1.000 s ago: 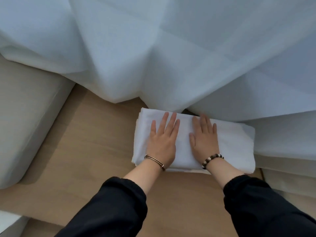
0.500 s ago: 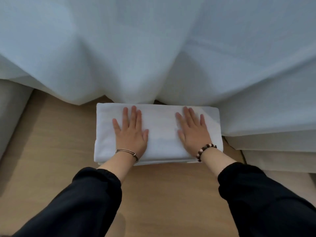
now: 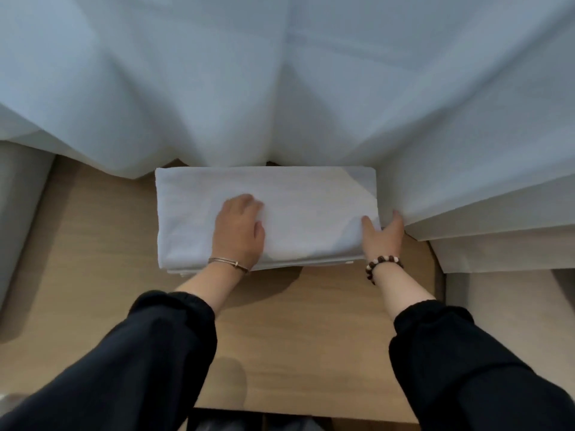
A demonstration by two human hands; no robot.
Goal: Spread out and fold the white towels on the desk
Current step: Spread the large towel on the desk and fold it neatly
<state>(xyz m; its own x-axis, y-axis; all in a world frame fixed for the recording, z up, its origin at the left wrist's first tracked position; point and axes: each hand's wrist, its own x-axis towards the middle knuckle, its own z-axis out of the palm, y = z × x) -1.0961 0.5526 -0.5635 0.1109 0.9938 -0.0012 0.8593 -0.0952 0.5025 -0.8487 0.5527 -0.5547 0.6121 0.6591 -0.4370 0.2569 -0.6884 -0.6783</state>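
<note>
Folded into a long flat block, stacked layers showing along its near side: the white towel (image 3: pixel 305 209), lying on the wooden desk (image 3: pixel 305 321). Along the towel's far edge, touching it and draped over its far right corner, a sheer curtain (image 3: pixel 280 88). Left of the towel, a strip of bare wood, then a beige cushion (image 3: pixel 18 206). Right of the towel, very little wood before the curtain hem and a second beige cushion (image 3: pixel 497 253). Nearer than the towel, a broad stretch of bare wood down to the desk's front edge, crossed by two black sleeves (image 3: pixel 140 368).

On top of the towel, left of its middle, the left hand (image 3: pixel 239 231): knuckles up, fingers bent down into the cloth, thumb spread toward the middle; pinching or merely pressing, not possible to tell. At the towel's right end, the right hand (image 3: pixel 384 236), gripping that end, thumb on top, fingers down past the edge against the curtain. Over the towel's near edge, a thin metal bangle (image 3: pixel 228 263) on the left wrist; just nearer than the towel's right corner, a bead bracelet (image 3: pixel 381 264).
</note>
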